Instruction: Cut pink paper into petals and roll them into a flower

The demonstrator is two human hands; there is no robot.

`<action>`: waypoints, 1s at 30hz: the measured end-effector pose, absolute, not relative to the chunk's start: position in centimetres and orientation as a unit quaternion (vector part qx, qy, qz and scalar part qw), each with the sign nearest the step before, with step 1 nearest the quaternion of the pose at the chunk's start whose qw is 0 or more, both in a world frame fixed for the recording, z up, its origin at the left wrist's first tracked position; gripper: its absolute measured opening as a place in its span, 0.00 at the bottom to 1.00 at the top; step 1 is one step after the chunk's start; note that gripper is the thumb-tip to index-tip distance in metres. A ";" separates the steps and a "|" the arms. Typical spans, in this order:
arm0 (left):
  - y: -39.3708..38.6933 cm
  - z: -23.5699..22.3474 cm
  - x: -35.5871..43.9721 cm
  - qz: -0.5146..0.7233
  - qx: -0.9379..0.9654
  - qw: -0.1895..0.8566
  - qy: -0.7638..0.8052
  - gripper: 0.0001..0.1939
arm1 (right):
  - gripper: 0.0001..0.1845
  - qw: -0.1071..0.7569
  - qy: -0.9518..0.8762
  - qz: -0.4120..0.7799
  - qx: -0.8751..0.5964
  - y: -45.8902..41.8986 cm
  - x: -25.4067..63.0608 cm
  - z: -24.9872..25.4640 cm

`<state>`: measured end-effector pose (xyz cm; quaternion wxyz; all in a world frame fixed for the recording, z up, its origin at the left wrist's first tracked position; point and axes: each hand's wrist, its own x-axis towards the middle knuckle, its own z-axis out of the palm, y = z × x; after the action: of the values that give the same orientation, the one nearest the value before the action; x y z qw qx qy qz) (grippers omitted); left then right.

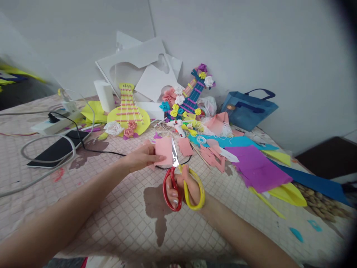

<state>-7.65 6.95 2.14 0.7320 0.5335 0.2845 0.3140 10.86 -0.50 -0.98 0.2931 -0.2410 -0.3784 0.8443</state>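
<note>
My left hand (143,156) pinches a small pink paper rectangle (164,150) by its left edge, thumb on the near face. Through the handles of a pair of scissors (175,158), one red and one yellow, go the fingers of my right hand (182,188). The metal blades point away from me and lie along the right edge of the paper; whether they touch it I cannot tell. Just right of the blades is another pink paper piece (185,146). Pink paper scraps (213,158) lie farther right on the quilted cloth (122,212).
Behind my hands stand a yellow paper guitar (129,115) and a blue one (194,96) with paper flowers. A glue gun (177,126) lies between them. Purple paper (256,167) is at right, a blue bag (249,108) behind. Left are a black tablet (60,149), cables and a power strip (52,123).
</note>
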 end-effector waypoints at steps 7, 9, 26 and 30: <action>7.0 1.9 -7.7 0.290 0.537 0.747 0.265 0.21 | 0.38 0.305 -0.370 0.843 -0.245 -0.5 11.1 -0.6; 7.0 1.9 -7.7 0.289 0.537 0.748 0.261 0.21 | 0.38 0.303 -0.370 0.843 -0.246 -0.4 11.2 -0.7; 7.1 2.0 -8.0 0.310 0.562 0.698 0.317 0.19 | 0.24 0.278 -0.644 0.243 -0.670 5.8 19.3 1.0; 7.1 2.0 -8.0 0.323 0.560 0.690 0.325 0.18 | 0.28 0.066 -0.603 0.018 -0.795 7.6 24.0 1.5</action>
<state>-7.97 7.15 1.96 0.6904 0.5599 0.3252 0.3225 24.00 7.63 1.50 0.0658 -0.7946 -0.6033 0.0179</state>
